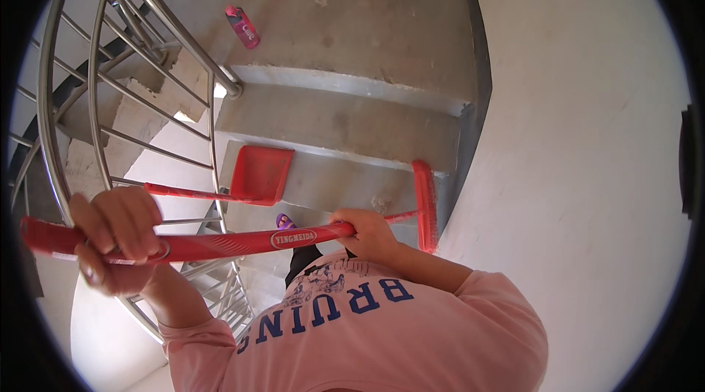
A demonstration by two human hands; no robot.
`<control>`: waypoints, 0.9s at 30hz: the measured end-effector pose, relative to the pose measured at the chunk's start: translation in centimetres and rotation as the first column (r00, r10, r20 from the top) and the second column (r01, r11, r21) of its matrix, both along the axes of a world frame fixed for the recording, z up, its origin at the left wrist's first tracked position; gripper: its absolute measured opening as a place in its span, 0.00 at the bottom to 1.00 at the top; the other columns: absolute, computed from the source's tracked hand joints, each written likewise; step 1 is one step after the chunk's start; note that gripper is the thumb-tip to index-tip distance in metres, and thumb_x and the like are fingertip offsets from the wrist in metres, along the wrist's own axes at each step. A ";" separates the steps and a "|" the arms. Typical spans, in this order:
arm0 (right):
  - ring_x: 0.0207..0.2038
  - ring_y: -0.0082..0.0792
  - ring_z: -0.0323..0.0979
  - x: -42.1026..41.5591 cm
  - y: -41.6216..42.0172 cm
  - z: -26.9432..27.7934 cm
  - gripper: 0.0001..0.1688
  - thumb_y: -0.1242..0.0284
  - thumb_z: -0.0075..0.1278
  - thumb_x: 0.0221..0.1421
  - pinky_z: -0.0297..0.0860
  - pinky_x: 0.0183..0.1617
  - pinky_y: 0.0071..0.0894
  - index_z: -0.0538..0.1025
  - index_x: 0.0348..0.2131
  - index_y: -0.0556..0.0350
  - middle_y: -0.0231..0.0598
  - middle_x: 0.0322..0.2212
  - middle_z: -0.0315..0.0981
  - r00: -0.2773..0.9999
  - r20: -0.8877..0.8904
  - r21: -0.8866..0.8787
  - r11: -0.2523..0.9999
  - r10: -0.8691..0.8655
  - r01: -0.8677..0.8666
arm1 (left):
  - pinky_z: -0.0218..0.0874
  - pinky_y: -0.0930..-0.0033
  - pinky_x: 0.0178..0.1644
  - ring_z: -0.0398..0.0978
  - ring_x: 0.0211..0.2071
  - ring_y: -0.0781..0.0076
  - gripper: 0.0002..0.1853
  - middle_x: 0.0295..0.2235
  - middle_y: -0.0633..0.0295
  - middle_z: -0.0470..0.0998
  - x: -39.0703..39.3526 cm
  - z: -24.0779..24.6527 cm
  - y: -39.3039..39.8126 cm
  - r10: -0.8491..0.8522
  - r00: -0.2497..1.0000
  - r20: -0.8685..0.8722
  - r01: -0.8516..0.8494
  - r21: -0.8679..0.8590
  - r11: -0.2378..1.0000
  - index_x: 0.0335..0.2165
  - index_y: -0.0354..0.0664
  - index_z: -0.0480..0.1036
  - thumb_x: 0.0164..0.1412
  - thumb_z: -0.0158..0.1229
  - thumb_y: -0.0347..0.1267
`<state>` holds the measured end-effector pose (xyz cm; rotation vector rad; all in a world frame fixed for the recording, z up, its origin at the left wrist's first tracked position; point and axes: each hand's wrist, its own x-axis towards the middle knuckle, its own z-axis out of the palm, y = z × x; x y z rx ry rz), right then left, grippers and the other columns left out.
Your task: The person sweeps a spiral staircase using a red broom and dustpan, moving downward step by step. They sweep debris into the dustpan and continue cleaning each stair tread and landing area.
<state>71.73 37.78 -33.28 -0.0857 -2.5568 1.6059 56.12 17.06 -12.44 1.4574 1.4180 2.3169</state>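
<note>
A red broom crosses in front of me, its handle (220, 244) running from left to right. Near the handle's top end my left hand (118, 235) is wrapped around it. Lower down the same handle, my right hand (368, 235) grips it close to my body. The red broom head (424, 204) rests at the right side of a concrete step, beside the wall. A red dustpan (261, 174) lies on the step to the left of the broom head. Its long red handle (190, 192) reaches left past the railing posts.
A stainless steel railing (160, 12) curves along the left, with more stairs (96, 111) beyond it. A pink bottle (242, 27) is on the landing (352, 12) ahead. The white wall (567, 116) bounds the right side. My foot in a purple sandal (285, 221) shows below the handle.
</note>
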 end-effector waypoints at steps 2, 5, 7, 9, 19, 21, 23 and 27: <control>0.29 0.48 0.68 0.3 0.4 -0.4 0.09 0.74 0.52 0.43 0.64 0.31 0.39 0.72 0.30 0.51 0.43 0.24 0.71 0.998 0.052 -0.004 1.000 -0.022 0.022 | 0.55 0.72 0.25 0.63 0.17 0.76 0.13 0.16 0.66 0.67 -0.5 -0.3 0.8 -0.008 1.000 0.021 0.010 -0.061 0.998 0.25 0.46 0.58 0.59 0.45 0.41; 0.27 0.46 0.70 0.4 1.0 -1.2 0.11 0.77 0.52 0.41 0.66 0.31 0.33 0.72 0.31 0.54 0.46 0.24 0.71 0.992 0.094 0.005 0.996 -0.085 0.084 | 0.58 0.70 0.26 0.63 0.18 0.72 0.14 0.16 0.63 0.66 -1.0 -1.9 1.8 -0.042 0.986 0.159 0.057 -0.089 0.994 0.25 0.44 0.58 0.59 0.45 0.41; 0.28 0.48 0.70 0.4 1.5 -3.1 0.09 0.75 0.52 0.42 0.65 0.31 0.37 0.72 0.30 0.52 0.46 0.24 0.72 0.987 0.114 0.022 0.993 -0.117 0.115 | 0.61 0.67 0.28 0.66 0.20 0.69 0.13 0.17 0.59 0.67 -1.1 -3.1 2.8 -0.036 0.961 0.274 0.066 -0.101 0.993 0.24 0.41 0.59 0.56 0.47 0.38; 0.28 0.48 0.70 0.2 1.9 -5.2 0.09 0.74 0.51 0.43 0.65 0.31 0.38 0.72 0.30 0.52 0.45 0.24 0.72 0.982 0.136 0.037 0.991 -0.130 0.126 | 0.62 0.66 0.31 0.68 0.23 0.68 0.12 0.19 0.57 0.69 -0.8 -4.3 3.3 -0.021 0.946 0.323 0.081 -0.173 0.982 0.25 0.39 0.61 0.55 0.47 0.37; 0.29 0.44 0.71 0.6 1.5 -9.1 0.07 0.71 0.51 0.46 0.66 0.32 0.36 0.74 0.29 0.53 0.45 0.24 0.72 0.958 0.287 -0.001 1.000 0.003 -0.002 | 0.63 0.67 0.39 0.72 0.31 0.67 0.11 0.27 0.54 0.73 2.2 -7.7 2.0 0.144 0.904 0.402 0.067 -0.466 0.882 0.30 0.37 0.64 0.51 0.52 0.32; 0.27 0.42 0.69 0.2 1.3 -9.5 0.09 0.70 0.52 0.47 0.65 0.32 0.33 0.73 0.30 0.54 0.46 0.23 0.70 0.959 0.281 -0.011 0.999 0.035 -0.033 | 0.62 0.67 0.41 0.72 0.34 0.67 0.16 0.30 0.55 0.73 1.7 -8.0 0.7 0.198 0.912 0.360 0.030 -0.538 0.842 0.33 0.36 0.65 0.50 0.56 0.36; 0.27 0.42 0.70 -0.4 1.4 -9.9 0.10 0.69 0.53 0.46 0.65 0.32 0.33 0.73 0.30 0.55 0.46 0.23 0.70 0.952 0.307 0.022 1.000 -0.004 -0.003 | 0.59 0.67 0.44 0.70 0.39 0.66 0.32 0.36 0.56 0.72 1.0 -8.7 0.0 0.209 0.962 0.175 -0.076 -0.565 0.822 0.40 0.34 0.64 0.45 0.62 0.47; 0.28 0.39 0.72 -1.2 1.6 -11.8 0.11 0.69 0.54 0.45 0.65 0.32 0.33 0.73 0.30 0.56 0.43 0.23 0.72 0.957 0.289 0.087 0.996 -0.036 0.011 | 0.58 0.67 0.45 0.65 0.45 0.68 0.37 0.44 0.60 0.67 -0.1 -10.1 -3.8 0.453 0.867 0.209 -0.307 -0.491 0.815 0.45 0.38 0.62 0.41 0.66 0.48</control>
